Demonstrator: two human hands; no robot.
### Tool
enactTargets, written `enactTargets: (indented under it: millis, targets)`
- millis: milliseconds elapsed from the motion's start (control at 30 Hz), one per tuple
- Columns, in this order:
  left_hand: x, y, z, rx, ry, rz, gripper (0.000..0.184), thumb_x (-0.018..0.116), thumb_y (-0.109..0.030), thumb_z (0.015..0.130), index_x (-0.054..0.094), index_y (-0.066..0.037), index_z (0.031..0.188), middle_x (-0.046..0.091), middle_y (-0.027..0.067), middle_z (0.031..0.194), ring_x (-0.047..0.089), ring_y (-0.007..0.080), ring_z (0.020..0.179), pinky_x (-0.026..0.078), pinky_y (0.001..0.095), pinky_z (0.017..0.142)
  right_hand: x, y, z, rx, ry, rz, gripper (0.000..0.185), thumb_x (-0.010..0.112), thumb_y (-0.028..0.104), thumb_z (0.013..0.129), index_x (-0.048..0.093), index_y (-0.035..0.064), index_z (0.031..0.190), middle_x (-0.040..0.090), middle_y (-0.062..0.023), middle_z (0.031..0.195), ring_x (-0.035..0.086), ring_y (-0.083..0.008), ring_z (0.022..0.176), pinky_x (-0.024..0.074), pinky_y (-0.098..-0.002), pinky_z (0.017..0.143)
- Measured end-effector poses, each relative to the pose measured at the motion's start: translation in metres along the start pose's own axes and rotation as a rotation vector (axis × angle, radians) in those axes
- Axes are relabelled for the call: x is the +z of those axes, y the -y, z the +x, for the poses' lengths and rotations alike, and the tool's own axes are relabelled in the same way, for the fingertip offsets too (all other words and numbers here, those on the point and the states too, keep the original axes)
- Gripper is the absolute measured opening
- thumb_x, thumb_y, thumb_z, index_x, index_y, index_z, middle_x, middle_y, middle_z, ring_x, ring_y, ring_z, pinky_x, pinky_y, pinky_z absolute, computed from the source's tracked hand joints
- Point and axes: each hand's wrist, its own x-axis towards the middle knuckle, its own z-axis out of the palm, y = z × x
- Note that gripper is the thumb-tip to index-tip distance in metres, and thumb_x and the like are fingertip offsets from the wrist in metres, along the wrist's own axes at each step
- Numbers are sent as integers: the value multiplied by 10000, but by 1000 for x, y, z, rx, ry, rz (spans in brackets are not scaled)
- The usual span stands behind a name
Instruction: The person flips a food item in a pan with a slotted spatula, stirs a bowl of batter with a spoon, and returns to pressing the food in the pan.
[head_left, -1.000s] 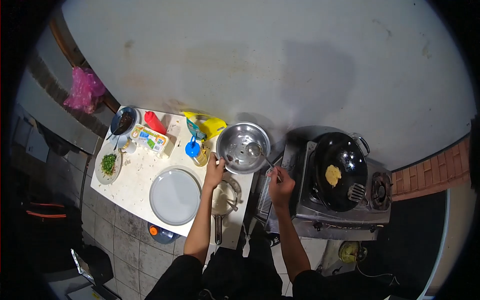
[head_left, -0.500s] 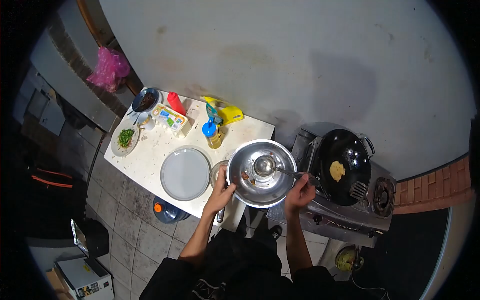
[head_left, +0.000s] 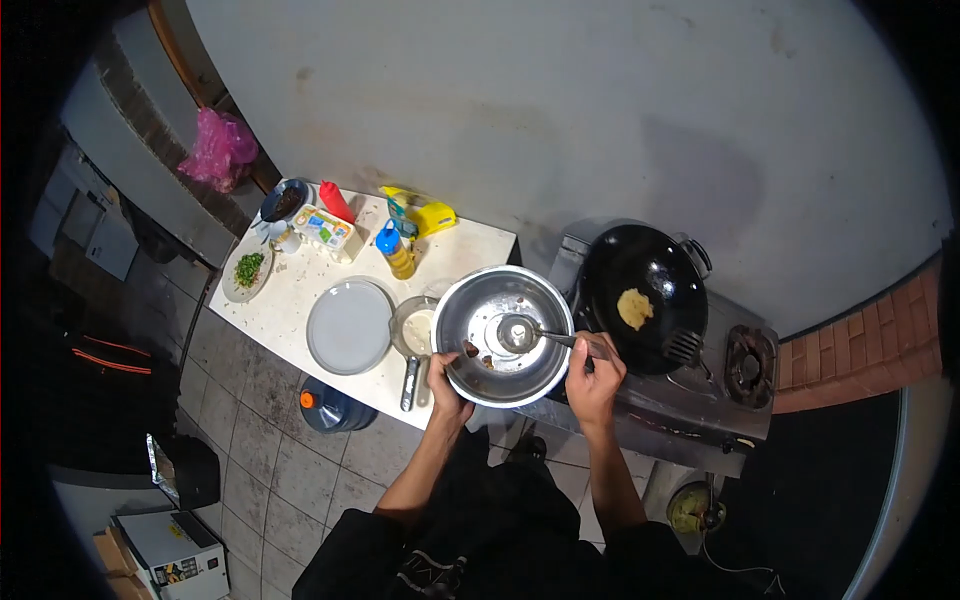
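Note:
A steel mixing bowl [head_left: 470, 300] is held in the air at the table's right edge, with my left hand [head_left: 447, 386] gripping its lower left rim. Dark brown bits lie inside it. My right hand [head_left: 594, 378] is closed around the handle of a ladle [head_left: 518, 334], whose head rests inside the bowl. To the right, a black wok [head_left: 640, 250] sits on the stove with a yellow-brown patch of food [head_left: 634, 309] in it. A slotted spatula [head_left: 683, 346] leans at the wok's lower right edge.
On the white table [head_left: 270, 325] are a grey plate [head_left: 349, 326], a long-handled strainer or pan [head_left: 410, 345], a blue-capped oil bottle [head_left: 397, 254], a red squeeze bottle [head_left: 336, 203] and a plate of chopped greens [head_left: 247, 272]. A bare burner [head_left: 750, 367] is at right.
The view has shifted, and the bowl with both hands sits slightly further left against the frame. More of the long-handled vessel beside the grey plate shows. My grips on bowl and ladle are unchanged.

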Motion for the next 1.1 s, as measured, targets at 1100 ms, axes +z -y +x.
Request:
enactTargets:
  millis: [1100]
  targets:
    - [11, 78, -73, 283, -30, 253, 552, 402, -116, 800, 448, -20, 1342, 528, 66, 1066, 473, 155, 929, 395, 286, 865, -162, 28, -44, -535, 668, -212, 476, 719, -22, 689, 650, 30, 1158, 617, -135, 1015, 586, -247, 831, 440, -374, 743]
